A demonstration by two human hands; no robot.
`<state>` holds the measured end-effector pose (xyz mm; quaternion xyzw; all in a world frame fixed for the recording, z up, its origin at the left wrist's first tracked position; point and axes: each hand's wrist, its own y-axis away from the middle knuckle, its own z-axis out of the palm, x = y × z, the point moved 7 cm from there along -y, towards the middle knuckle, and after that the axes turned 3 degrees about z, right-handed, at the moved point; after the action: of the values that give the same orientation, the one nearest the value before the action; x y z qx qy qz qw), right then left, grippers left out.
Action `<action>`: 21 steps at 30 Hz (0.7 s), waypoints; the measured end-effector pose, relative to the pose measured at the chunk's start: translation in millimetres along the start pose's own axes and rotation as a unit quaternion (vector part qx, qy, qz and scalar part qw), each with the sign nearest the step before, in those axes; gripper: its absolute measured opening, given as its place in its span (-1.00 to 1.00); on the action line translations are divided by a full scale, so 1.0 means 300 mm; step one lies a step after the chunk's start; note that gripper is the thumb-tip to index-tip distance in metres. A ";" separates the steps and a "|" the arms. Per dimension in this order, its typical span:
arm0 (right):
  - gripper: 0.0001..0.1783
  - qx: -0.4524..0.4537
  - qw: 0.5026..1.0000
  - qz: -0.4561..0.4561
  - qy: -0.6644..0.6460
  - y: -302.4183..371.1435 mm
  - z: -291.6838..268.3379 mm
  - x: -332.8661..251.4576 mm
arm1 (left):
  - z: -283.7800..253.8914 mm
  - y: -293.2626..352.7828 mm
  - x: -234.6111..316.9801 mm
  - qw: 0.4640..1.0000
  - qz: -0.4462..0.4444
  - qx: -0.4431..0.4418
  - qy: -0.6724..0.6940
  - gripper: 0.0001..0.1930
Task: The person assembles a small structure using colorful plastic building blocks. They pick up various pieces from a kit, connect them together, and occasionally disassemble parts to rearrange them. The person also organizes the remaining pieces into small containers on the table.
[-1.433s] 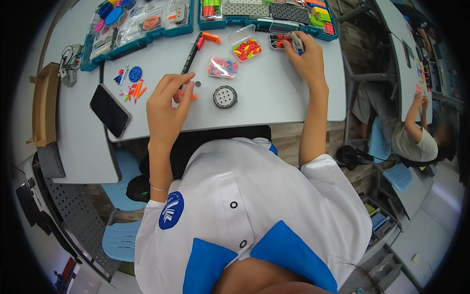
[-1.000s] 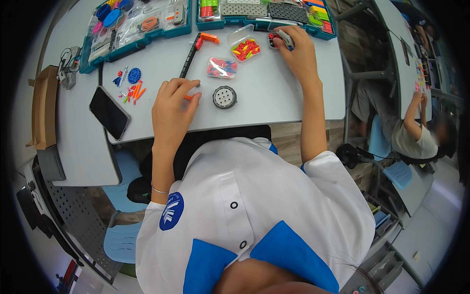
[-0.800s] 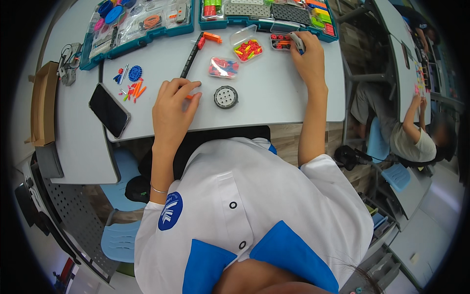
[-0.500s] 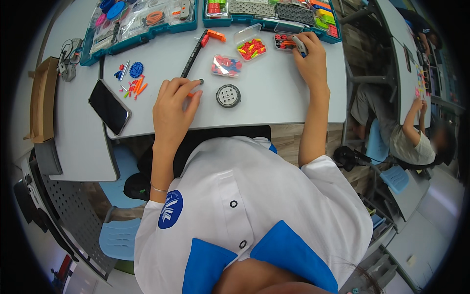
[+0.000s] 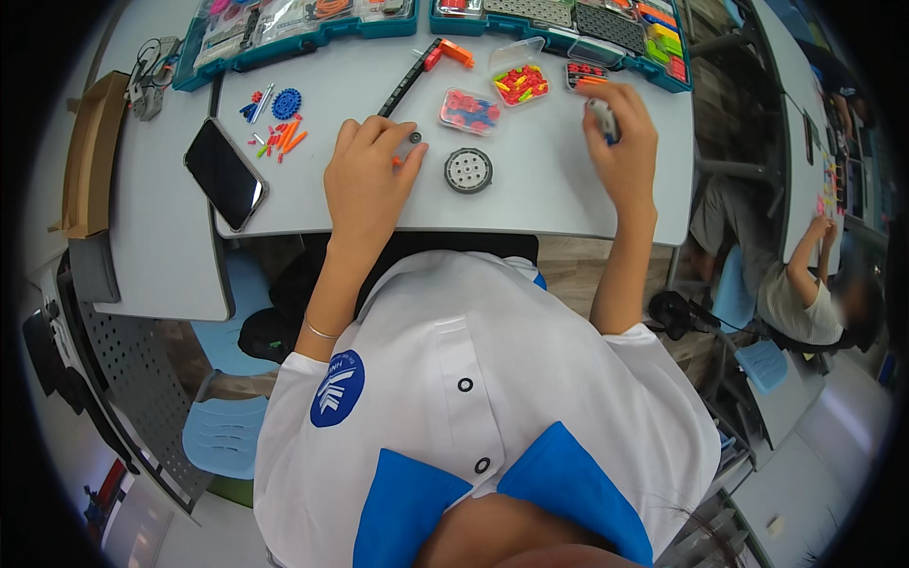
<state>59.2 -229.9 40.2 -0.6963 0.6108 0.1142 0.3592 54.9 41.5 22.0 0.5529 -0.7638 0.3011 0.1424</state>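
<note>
My left hand (image 5: 372, 175) is closed at the near end of a black beam (image 5: 409, 83) with red and orange pieces at its far end. By its fingertips show a small black ring (image 5: 415, 137) and a bit of orange; the fingers hide the rest. My right hand (image 5: 627, 142) grips a grey-and-white piece with a blue part (image 5: 604, 119), just off the near side of a small clear box of red, black and orange parts (image 5: 585, 74). Between the hands lies a grey wheel (image 5: 469, 170) with a white, holed face.
Two clear boxes, of pink and blue parts (image 5: 470, 112) and red and yellow parts (image 5: 521, 85), stand beyond the wheel. Teal kit cases (image 5: 312, 38) line the back. At left lie a phone (image 5: 225, 175), a blue gear (image 5: 286, 103) and loose pegs. A person sits far right.
My right hand has drawn back toward me from the small box, with the grey-and-white piece in it. My left hand keeps its hold by the beam. The whole view has shifted somewhat.
</note>
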 end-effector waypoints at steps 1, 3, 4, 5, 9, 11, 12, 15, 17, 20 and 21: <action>-0.70 -0.032 0.999 -0.004 -0.028 0.029 0.010 -0.038 | 0.007 -0.003 -0.001 1.000 0.007 0.000 -0.020 -0.83; -0.71 -0.096 0.994 -0.002 -0.053 0.089 0.052 -0.092 | 0.024 -0.009 0.001 0.998 0.019 -0.003 -0.055 -0.84; -0.72 -0.125 0.990 -0.001 -0.063 0.120 0.075 -0.111 | 0.023 -0.014 0.010 0.998 0.026 -0.009 -0.051 -0.84; -0.71 -0.123 0.991 0.000 -0.051 0.148 0.085 -0.121 | 0.015 -0.033 0.026 0.998 0.038 -0.014 -0.045 -0.85; -0.64 -0.124 0.992 0.011 -0.032 0.213 0.138 -0.153 | -0.013 -0.176 0.213 0.982 0.172 -0.005 0.074 -0.84; -0.58 -0.121 0.992 0.015 -0.029 0.223 0.167 -0.176 | 0.057 -0.241 0.315 0.961 0.255 -0.011 0.110 -0.82; -0.58 -0.119 0.993 0.012 -0.024 0.223 0.177 -0.186 | 0.113 -0.282 0.358 0.951 0.290 -0.026 0.108 -0.81; -0.60 -0.101 0.995 0.011 -0.013 0.234 0.207 -0.183 | 0.325 -0.380 0.408 0.938 0.342 -0.043 0.034 -0.85; -0.64 -0.087 0.996 -0.003 -0.008 0.241 0.206 -0.191 | 0.436 -0.424 0.422 0.936 0.339 -0.096 -0.023 -0.85; -0.69 -0.084 0.996 -0.008 -0.008 0.248 0.199 -0.201 | 0.484 -0.440 0.400 0.944 0.312 -0.110 -0.024 -0.83; -0.69 -0.081 0.997 -0.011 -0.003 0.252 0.197 -0.197 | 0.484 -0.437 0.399 0.942 0.321 -0.095 -0.010 -0.83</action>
<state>-8.4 -146.2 5.9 -0.7295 0.5906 0.1620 0.3046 151.9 -166.1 14.7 0.2648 -0.9272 0.2520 0.0824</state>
